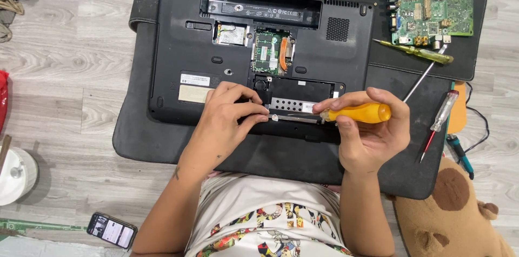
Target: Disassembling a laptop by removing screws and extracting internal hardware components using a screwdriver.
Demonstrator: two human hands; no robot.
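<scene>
Head view, looking straight down at a grey wood-look floor (81, 84). Big black mat (162, 143) spread on it, carrying everything. On the mat, a black laptop (178, 46) flipped belly-up, covers off, memory and wireless card bays exposed up top. Lower middle of the laptop: an open bay with a silver hard drive caddy (294, 107) sitting in it.

Left hand (230, 116) curled down over the front edge of that bay, fingertips pinched narrow at the caddy's left corner, touching it. Right hand (367, 132) wrapped closed around an orange-handled screwdriver (359, 112), held sideways, tip pointing left along the caddy's front edge toward the left fingertips.

Green circuit board (432, 3) parked at the mat's top right corner. Just below it, a yellow-green screwdriver (421, 51) lying flat, a long silver-shafted one crossing under it. Red and clear tester screwdriver (440, 116) near the right hand, a teal-handled tool beside that. Brown plush toy (448, 214) off the mat, bottom right. Phone (112, 230) with screen lit on the floor, bottom left.
</scene>
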